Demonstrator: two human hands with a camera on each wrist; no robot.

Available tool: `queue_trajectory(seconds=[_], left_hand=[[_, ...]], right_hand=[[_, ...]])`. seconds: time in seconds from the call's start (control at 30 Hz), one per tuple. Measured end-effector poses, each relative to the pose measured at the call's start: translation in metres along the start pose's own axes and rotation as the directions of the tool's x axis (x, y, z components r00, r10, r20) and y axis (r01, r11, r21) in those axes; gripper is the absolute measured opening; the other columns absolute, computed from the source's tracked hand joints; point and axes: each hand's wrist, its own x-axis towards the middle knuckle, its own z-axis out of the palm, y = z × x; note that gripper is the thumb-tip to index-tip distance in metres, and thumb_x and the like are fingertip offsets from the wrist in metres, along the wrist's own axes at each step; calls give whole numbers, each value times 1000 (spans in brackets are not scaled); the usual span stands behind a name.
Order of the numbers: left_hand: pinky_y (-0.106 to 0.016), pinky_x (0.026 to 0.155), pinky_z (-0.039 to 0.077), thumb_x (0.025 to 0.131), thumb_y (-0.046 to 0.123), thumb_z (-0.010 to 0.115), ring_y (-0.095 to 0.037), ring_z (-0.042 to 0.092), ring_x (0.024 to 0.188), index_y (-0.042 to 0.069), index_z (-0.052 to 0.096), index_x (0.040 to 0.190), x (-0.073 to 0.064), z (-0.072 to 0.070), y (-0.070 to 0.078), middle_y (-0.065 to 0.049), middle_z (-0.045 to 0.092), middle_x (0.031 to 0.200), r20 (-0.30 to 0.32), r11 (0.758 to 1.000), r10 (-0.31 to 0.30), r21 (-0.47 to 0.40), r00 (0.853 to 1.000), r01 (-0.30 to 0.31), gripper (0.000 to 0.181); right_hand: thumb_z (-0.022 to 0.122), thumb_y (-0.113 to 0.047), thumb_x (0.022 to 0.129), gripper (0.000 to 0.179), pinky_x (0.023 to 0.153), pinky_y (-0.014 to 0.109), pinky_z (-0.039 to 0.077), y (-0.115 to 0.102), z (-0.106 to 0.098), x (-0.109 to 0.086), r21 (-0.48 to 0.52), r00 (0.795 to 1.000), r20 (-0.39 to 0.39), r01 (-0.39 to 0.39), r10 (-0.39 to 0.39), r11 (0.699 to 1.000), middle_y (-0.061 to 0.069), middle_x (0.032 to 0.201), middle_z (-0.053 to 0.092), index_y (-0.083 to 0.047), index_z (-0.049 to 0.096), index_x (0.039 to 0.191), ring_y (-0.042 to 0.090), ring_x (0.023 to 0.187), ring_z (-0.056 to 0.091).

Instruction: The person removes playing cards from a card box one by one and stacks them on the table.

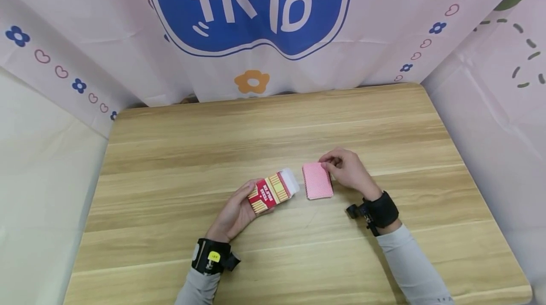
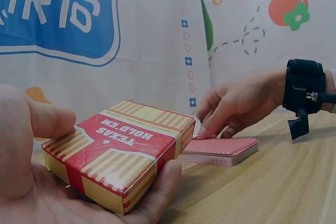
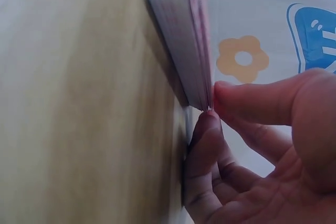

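My left hand (image 1: 233, 215) grips a red and yellow striped card box (image 1: 269, 193) marked "TEXAS HOLD'EM", with the thumb along one side and fingers on the other. Its white flap (image 1: 292, 181) stands out at the end towards the cards. Right of the box, a deck of playing cards (image 1: 317, 181) lies on the table, pink patterned backs up. At the deck's far right corner, my right hand (image 1: 349, 171) pinches the upper cards between thumb and fingertips. In the right wrist view the deck (image 3: 181, 35) shows edge-on, its top cards slightly parted near the fingertips (image 3: 209, 121).
A wood-grain table (image 1: 179, 153) carries both things. Behind it hangs a white printed curtain (image 1: 123, 53) with a blue sign, meeting the table's back edge. Further curtain panels (image 1: 482, 106) stand at the sides. Each wrist wears a black strap (image 1: 382, 209) with a small camera.
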Motion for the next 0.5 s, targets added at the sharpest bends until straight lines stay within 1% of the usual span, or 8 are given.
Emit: queue_trajectory(seconds=[0.17, 0.33, 0.43, 0.5], left_hand=[[-47, 109, 57, 117, 36, 39, -26, 59, 136, 8, 23, 168, -1, 0, 0, -22, 31, 168, -2, 1000, -3, 2, 1000, 3, 60], [-48, 109, 57, 117, 38, 41, -26, 60, 136, 9, 23, 167, -1, 0, 0, -20, 34, 166, -5, 1000, -10, 3, 1000, 10, 61], [-49, 109, 57, 116, 39, 42, -26, 60, 135, 9, 23, 167, -1, 0, 0, -20, 36, 165, -3, 1000, -7, 3, 1000, 7, 62], [-49, 109, 58, 116, 39, 42, -26, 60, 135, 9, 24, 167, -1, 1, 1, -20, 36, 164, -2, 1000, -5, 2, 1000, 5, 61]], right_hand=[[72, -8, 102, 15, 72, 24, 53, -2, -1, -1, 20, 1000, 0, 2, -2, 1000, 13, 106, 73, -3, 78, 114, 21, 88, 65], [73, -8, 101, 20, 77, 24, 55, -5, -1, -4, 15, 998, 13, 59, -59, 998, 13, 109, 70, -1, 76, 120, 23, 92, 65], [74, -8, 101, 22, 80, 29, 55, -11, 0, -6, 1, 997, 3, 82, -82, 997, 13, 112, 70, 0, 75, 122, 26, 98, 66], [74, -8, 101, 23, 85, 36, 56, -17, 0, -6, -4, 996, -9, 92, -92, 996, 14, 114, 70, 0, 74, 122, 28, 104, 67]])
